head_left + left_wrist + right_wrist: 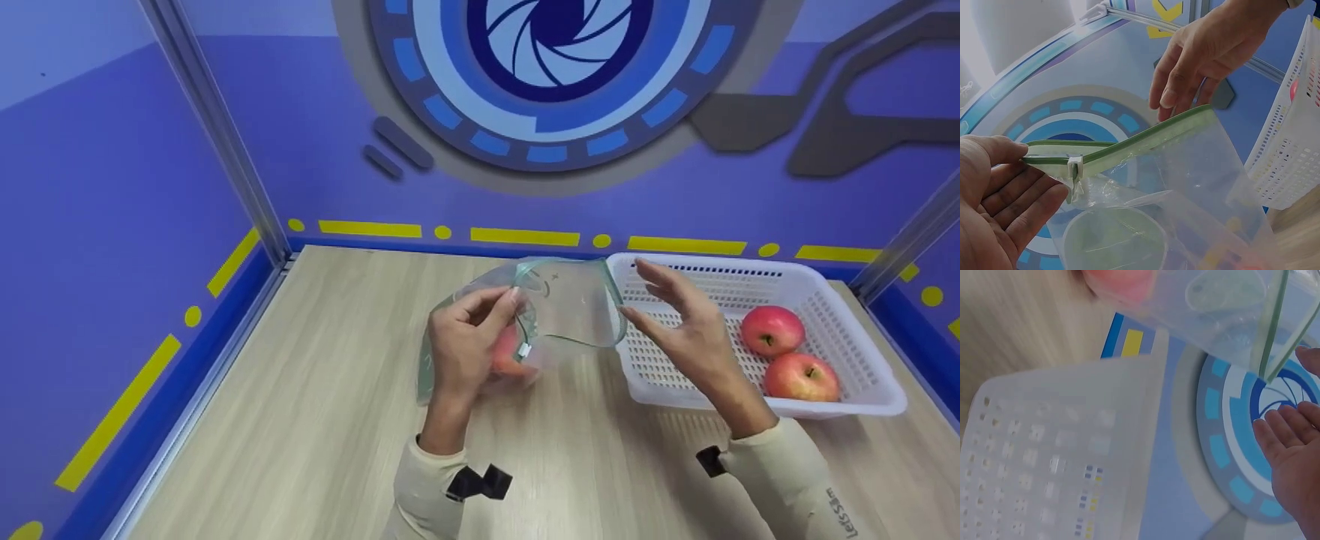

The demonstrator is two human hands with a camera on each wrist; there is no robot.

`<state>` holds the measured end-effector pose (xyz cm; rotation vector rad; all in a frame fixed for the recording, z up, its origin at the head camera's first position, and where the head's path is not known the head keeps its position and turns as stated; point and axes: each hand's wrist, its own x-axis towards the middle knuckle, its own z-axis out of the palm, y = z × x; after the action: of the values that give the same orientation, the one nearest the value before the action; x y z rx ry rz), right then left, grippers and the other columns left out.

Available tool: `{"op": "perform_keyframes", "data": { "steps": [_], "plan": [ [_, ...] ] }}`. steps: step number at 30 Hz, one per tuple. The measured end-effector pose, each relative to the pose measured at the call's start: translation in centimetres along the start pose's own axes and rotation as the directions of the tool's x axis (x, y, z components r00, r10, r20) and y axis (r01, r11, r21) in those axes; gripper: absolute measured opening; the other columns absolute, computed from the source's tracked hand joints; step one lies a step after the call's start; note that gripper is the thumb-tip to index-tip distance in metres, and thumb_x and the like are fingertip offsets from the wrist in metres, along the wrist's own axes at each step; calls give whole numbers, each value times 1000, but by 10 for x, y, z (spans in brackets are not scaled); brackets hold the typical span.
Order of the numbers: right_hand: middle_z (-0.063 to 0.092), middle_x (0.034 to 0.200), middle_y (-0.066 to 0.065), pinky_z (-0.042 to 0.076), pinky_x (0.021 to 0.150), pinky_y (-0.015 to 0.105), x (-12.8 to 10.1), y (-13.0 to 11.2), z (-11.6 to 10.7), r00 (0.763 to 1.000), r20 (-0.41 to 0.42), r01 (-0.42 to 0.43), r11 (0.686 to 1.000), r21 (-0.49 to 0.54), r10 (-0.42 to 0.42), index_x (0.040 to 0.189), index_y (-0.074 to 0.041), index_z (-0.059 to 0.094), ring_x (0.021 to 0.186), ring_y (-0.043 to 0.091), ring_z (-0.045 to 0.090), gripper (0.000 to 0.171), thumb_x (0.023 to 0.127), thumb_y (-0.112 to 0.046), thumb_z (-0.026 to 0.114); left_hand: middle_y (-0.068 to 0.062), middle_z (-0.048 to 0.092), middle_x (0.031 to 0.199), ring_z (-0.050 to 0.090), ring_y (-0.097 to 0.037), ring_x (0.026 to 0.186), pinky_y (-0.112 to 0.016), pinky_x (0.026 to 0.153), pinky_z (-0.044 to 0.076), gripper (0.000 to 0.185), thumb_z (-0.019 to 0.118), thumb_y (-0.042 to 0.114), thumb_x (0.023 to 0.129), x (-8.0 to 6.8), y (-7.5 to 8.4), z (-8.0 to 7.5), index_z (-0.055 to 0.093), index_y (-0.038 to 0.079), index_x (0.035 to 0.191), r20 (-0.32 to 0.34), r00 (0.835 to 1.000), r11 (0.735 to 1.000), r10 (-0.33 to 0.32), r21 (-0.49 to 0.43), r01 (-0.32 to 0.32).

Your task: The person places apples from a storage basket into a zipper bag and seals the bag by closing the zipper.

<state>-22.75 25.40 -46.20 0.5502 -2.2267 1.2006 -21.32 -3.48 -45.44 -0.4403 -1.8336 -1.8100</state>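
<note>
A clear slider zip bag with a green-edged mouth hangs above the table, and its mouth gapes a little. My left hand pinches one end of the mouth between thumb and forefinger. Close to that thumb sits the white slider. Something red, apparently an apple, shows through the bag's lower part, partly hidden by the left hand. At the opposite end of the mouth, my right hand is spread, thumb and fingers apart. In the right wrist view its fingers stand near the bag's corner without gripping it.
A white perforated plastic basket stands at the right of the wooden table, under and beyond the right hand. Two red apples lie in its right half. Blue printed panels with metal posts enclose the table's back and sides.
</note>
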Motion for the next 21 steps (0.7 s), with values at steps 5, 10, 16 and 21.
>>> {"op": "perform_keyframes", "data": {
  "steps": [5, 10, 16, 21],
  "plan": [
    [63, 145, 16, 47, 106, 20, -5, 10, -16, 997, -29, -69, 997, 47, 70, 147, 0, 59, 126, 1, 61, 70, 84, 8, 87, 1, 79, 90, 72, -16, 78, -26, 71, 60, 13, 81, 15, 97, 0, 0, 0, 83, 4, 102, -6, 1000, 1000, -16, 6, 16],
    [62, 146, 20, 46, 107, 19, -11, 25, -32, 988, -58, -140, 989, 46, 142, 147, 1, 58, 125, 1, 61, 67, 86, 8, 85, 1, 79, 91, 72, -16, 79, -27, 72, 60, 12, 81, 14, 96, 1, -2, 0, 83, 3, 102, -12, 1000, 1000, -7, 14, 8],
    [57, 152, 16, 45, 106, 16, -19, 46, -57, 958, -100, -278, 958, -75, 270, 154, -5, 53, 133, 18, 60, 68, 93, -8, 83, 1, 80, 92, 74, -16, 81, -28, 74, 61, 13, 81, 14, 96, 0, -1, 0, 83, 3, 102, -9, 1000, 1000, -14, 10, 14],
    [52, 158, 15, 44, 107, 16, -25, 66, -78, 909, -145, -406, 908, -102, 390, 160, -11, 46, 139, 30, 56, 70, 98, -20, 80, 1, 80, 91, 73, -16, 81, -28, 74, 61, 13, 81, 15, 97, 0, 0, 0, 83, 3, 102, -1, 1000, 1000, -30, -3, 30]
  ]
}}
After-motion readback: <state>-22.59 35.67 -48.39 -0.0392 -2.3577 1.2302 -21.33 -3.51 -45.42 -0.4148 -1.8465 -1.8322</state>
